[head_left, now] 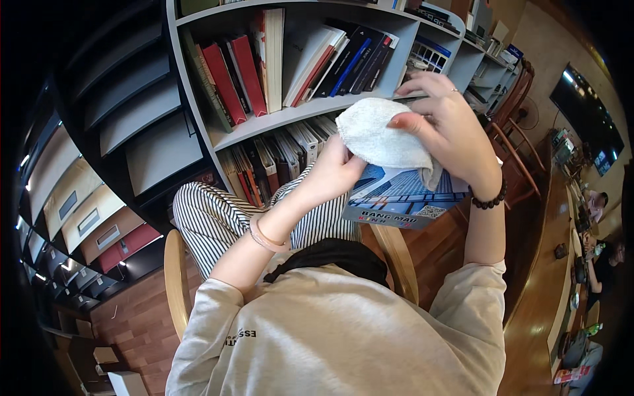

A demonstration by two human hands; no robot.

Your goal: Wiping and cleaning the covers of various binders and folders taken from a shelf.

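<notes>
Fingers of the right hand: part-open, the thumb well apart from the forefinger. The thumb touches a white cloth, and the other fingers reach over its far side. Whether they pinch it, I cannot tell.
Fingers of the left hand: mostly hidden behind the cloth, with only part of the thumb showing by its near edge. I cannot tell how far open they are, or whether they grip cloth, box or both.
White cloth: rounded and rumpled, overlapping the far part of the box, with a loose fold hanging at its right.
Blue box: printed with glass buildings, held or propped in front of the person, just right of the striped trousers and near the grey bookshelf. Its support is hidden.
Slip risk: if the left hand is the main hold, a loose grip or a hard push through the cloth could tip the box off toward the floor.
Snag risk: the dark bead bracelet, just beside the box's right side, could catch its corner.
Bump risk: a wide swing forward could knock the box against the bookshelf.
</notes>
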